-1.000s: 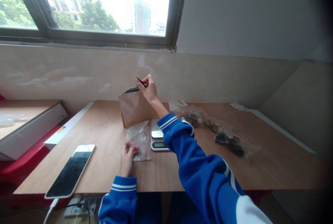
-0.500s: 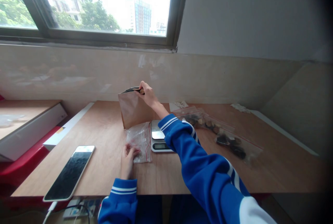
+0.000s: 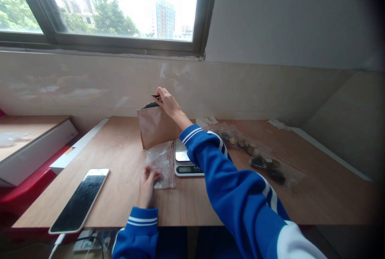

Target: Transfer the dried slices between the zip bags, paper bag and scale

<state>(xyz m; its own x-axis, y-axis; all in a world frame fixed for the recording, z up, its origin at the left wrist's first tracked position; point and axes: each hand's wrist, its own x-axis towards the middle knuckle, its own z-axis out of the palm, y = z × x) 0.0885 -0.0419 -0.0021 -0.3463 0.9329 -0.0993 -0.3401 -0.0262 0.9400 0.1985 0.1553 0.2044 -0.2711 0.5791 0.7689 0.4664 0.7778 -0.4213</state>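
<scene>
R hand [image 3: 168, 106] pinches dark sliver [image 3: 155, 96] at mouth of kraft bag [image 3: 155, 128], 11 o'clock of scale [image 3: 184, 158]. L hand [image 3: 147, 187] on clear zip bag [image 3: 161, 162], grip unclear. Next: steady pinch.

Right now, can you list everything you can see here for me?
wooden desk: 1, light brown, under the window
paper bag: 1, brown, standing on the desk
plastic zip bag: 1, clear, in front of the paper bag
digital scale: 1, white, right of the plastic zip bag
zip bags of dark pieces: 2, clear, right of the scale
phone: 1, black and white, left on the desk
window: 1, dark frame, above the desk
dark pointed tool: 1, black, in the right hand
left hand: 1, on the plastic zip bag
right hand: 1, above the paper bag
blue sleeves: 2, blue and white, on both arms
</scene>
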